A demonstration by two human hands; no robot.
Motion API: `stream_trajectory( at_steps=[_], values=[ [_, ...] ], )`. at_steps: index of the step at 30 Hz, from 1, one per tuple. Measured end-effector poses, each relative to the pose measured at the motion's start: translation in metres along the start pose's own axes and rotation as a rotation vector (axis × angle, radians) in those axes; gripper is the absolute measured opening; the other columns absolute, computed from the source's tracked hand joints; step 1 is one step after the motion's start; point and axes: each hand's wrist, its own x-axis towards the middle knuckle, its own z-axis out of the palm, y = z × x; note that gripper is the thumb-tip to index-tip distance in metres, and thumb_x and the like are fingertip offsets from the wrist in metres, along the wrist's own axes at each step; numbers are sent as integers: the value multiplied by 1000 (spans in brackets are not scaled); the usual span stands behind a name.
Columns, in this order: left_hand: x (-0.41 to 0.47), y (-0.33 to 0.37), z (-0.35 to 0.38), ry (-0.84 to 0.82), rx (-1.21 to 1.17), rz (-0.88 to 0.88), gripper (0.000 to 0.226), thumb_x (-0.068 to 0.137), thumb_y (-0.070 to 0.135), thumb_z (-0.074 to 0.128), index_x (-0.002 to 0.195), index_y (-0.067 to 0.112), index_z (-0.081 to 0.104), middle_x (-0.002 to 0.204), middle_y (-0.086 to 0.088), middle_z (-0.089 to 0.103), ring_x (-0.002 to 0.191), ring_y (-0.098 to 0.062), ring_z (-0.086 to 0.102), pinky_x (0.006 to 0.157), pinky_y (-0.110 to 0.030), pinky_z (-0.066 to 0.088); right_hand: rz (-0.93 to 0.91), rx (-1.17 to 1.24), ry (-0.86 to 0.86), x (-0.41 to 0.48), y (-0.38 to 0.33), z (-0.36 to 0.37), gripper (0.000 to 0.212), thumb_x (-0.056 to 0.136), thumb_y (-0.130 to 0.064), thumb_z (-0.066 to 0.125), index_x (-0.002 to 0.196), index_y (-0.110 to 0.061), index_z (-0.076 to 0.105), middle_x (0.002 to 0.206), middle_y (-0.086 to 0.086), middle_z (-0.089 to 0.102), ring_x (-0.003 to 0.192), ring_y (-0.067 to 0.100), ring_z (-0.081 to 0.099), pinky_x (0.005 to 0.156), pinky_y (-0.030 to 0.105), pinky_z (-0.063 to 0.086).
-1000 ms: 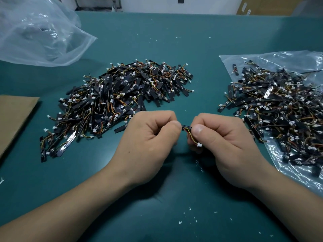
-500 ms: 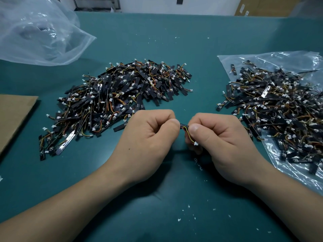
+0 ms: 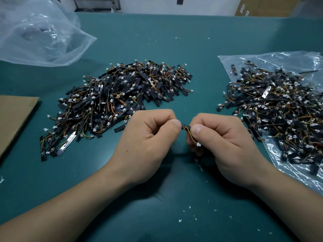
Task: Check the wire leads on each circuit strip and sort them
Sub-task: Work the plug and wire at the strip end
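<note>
Teal matting (image 3: 157, 41) covers the bench. Over it, left hand (image 3: 148, 137) and right hand (image 3: 222, 142) pinch one small black circuit strip (image 3: 185, 126) between them; overpulling its thin orange wire leads (image 3: 192, 139) might snap a joint.

Open mat running through the middle, heaps crowding both sides.
Bare table (image 3: 174, 41) is lying open along the far side and across the near edge, with only white scraps (image 3: 180, 220) sitting there. The left pile (image 3: 122, 105) is blocking centre-left; the right pile (image 3: 279, 110) is spreading over a plastic sheet (image 3: 262, 58). The left hand (image 3: 148, 137) and right hand (image 3: 223, 142), pinching one circuit strip (image 3: 185, 127), are filling the channel between the piles. A crumpled bag (image 3: 43, 35) is occupying the far-left corner, and cardboard (image 3: 14, 116) is covering the left edge.
</note>
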Motion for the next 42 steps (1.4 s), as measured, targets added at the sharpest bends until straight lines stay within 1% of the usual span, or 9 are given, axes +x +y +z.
stream_trajectory(
  at_steps=[6, 12, 17, 20, 23, 25, 31, 36, 42],
  values=[
    [-1, 1, -1, 3, -19, -5, 40, 84, 29, 48, 55, 3, 38, 52, -6, 31, 51, -5, 28, 48, -19, 26, -17, -25, -59, 0, 1, -1, 28, 94, -38, 49, 68, -36, 58, 58, 9, 47, 53, 22, 43, 52, 35, 36],
    [0, -1, -1, -17, -41, -27, 36, 83, 22, 53, 54, 7, 39, 49, 1, 31, 50, -5, 28, 48, -20, 26, -14, -75, -120, 0, 0, -3, 30, 94, -34, 49, 65, -30, 53, 55, -8, 42, 54, 2, 39, 55, 17, 33],
    [0, -4, -4, 2, -138, -6, 40, 83, 31, 49, 53, 6, 39, 50, 1, 30, 50, -7, 28, 50, -19, 25, -15, -66, -181, -1, 2, -3, 41, 95, -38, 50, 62, -16, 49, 55, 6, 39, 52, 7, 35, 51, 25, 31],
    [2, -4, -3, 110, -201, -57, 38, 85, 36, 48, 53, 17, 41, 51, 14, 30, 49, -8, 27, 49, -22, 23, -95, -11, -13, -3, 3, -2, 39, 98, -32, 51, 62, -16, 48, 56, 3, 35, 53, 7, 32, 51, 21, 29],
    [5, -5, -5, 239, -314, -119, 36, 85, 36, 48, 53, 25, 35, 50, 13, 27, 47, -10, 22, 48, -22, 20, -93, 224, 279, -1, 5, -2, 13, 106, -26, 55, 105, -22, 67, 63, 4, 46, 54, 8, 38, 50, 19, 33],
    [6, -6, -5, 273, -361, -136, 37, 88, 30, 49, 54, 25, 35, 48, 13, 27, 45, -9, 20, 47, -20, 20, -1, 110, 328, 4, 9, -1, 25, 102, -24, 56, 125, -23, 63, 70, -7, 56, 60, 4, 46, 59, 16, 40],
    [8, -6, -4, 299, -376, -154, 39, 92, 19, 44, 54, 22, 37, 47, 10, 29, 44, -10, 22, 46, -21, 21, 68, -792, 78, 0, 11, 17, 35, 90, -59, 58, 116, -37, 67, 103, -17, 57, 99, 7, 57, 80, 34, 51],
    [8, -4, -3, 299, -367, -152, 37, 91, 17, 45, 55, 19, 37, 48, 5, 28, 46, -13, 21, 45, -20, 22, 87, -790, 133, 4, 9, 16, 12, 96, -42, 59, 92, -33, 64, 93, -12, 55, 90, 13, 57, 74, 39, 51],
    [8, -4, -3, 283, -385, -158, 35, 93, 18, 46, 59, 14, 36, 52, 0, 27, 48, -14, 20, 44, -20, 21, 82, -843, 101, 5, 5, 19, 34, 91, -65, 54, 108, -38, 65, 96, -11, 55, 92, 15, 60, 70, 36, 51]
  ],
)
